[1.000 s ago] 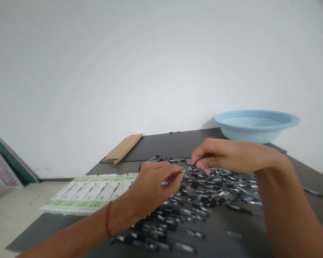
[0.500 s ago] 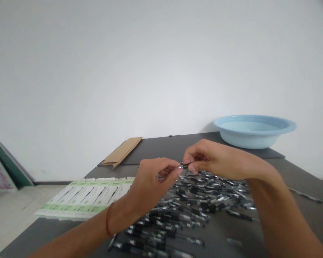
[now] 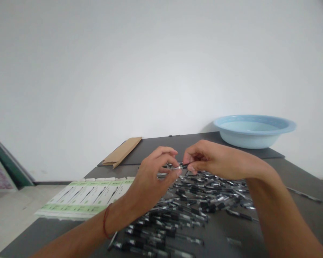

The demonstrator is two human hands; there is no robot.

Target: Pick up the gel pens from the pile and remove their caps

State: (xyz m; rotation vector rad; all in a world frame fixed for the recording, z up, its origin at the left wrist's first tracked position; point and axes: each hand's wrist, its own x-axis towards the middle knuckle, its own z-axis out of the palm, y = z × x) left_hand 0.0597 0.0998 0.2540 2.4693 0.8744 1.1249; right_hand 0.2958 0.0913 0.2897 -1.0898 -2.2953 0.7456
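A large heap of black and clear pens (image 3: 193, 204) lies spread over the dark grey table (image 3: 285, 222). Both of my hands hover above the heap's far side. My right hand (image 3: 207, 159) pinches one end of a single pen (image 3: 179, 167) between thumb and fingers. My left hand (image 3: 153, 175), with a red string round its wrist, pinches the same pen's other end, its fingers curled.
A row of white and green pen boxes (image 3: 88, 195) lies flat at the table's left. A brown paper envelope (image 3: 122, 151) rests at the back left. A light blue plastic basin (image 3: 254, 130) stands at the back right. A loose pen (image 3: 304, 195) lies apart at the right.
Both hands rose off the heap with one pen held between them, and the left hand's fingers have shifted along it. The view tilted slightly.
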